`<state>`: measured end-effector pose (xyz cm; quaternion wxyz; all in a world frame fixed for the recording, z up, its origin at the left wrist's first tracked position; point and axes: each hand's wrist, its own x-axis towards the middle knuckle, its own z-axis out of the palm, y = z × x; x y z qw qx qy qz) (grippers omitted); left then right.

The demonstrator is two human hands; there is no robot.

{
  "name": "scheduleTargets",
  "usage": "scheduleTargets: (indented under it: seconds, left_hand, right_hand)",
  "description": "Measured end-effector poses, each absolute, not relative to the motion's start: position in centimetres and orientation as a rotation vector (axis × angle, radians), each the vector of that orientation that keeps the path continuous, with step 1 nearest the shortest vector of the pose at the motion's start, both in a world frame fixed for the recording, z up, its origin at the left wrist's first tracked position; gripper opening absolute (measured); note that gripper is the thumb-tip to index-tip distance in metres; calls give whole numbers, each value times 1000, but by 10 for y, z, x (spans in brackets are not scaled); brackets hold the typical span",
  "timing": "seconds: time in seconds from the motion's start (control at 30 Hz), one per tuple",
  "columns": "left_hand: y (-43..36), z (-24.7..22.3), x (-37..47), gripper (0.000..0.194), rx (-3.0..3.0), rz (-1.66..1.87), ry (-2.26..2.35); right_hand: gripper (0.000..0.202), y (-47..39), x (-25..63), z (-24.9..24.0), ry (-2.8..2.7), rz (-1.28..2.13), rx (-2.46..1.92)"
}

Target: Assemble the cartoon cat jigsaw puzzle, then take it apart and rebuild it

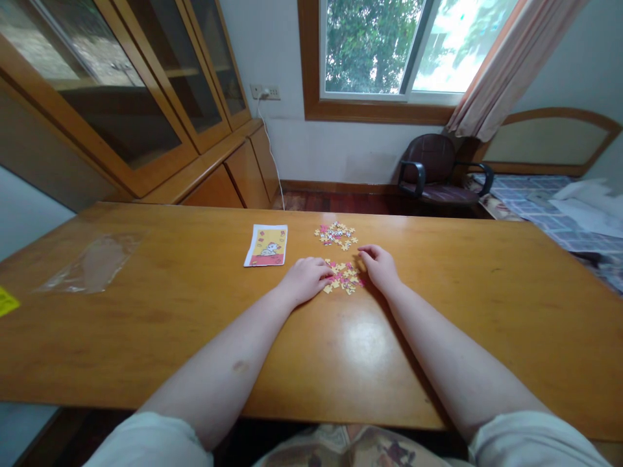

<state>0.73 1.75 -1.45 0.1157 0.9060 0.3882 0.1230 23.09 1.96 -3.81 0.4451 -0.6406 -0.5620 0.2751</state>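
Two loose clusters of small jigsaw puzzle pieces in yellow, pink and white lie on the wooden table. My left hand [307, 279] rests at the left side of the nearer cluster of puzzle pieces [344, 279], its fingers stretched over the edge pieces and touching them. Just right of that cluster, my right hand [380, 267] is held with curled fingers, thumb and fingertips close together; whether a piece sits between them is too small to tell. The farther cluster of puzzle pieces [335, 235] lies beyond both hands. Left of it is a picture card [267, 246] showing a white cartoon animal on yellow and pink.
A clear plastic bag [95, 263] lies flat on the left of the table [195, 311], with a yellow item [7, 301] at the left edge. Beyond the table stand a glass-door cabinet [146, 84], an armchair [433, 168] and a bed [545, 207].
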Motion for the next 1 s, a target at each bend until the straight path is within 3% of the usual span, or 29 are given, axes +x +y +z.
scheduleTargets:
  seconds: [0.4,0.67,1.0]
  left_hand:
    - [18,-14,8,15,2676,302,1123]
    - [18,-18,9,26,2518,355,1158]
    - [13,1,5,16,2433,367,1114]
  right_hand:
    - [32,23,233,-45,-1298,770,-1549]
    - [30,23,233,-43,-1296,761,-1545]
    - [30,21,232,-40,-1313,762,-1559]
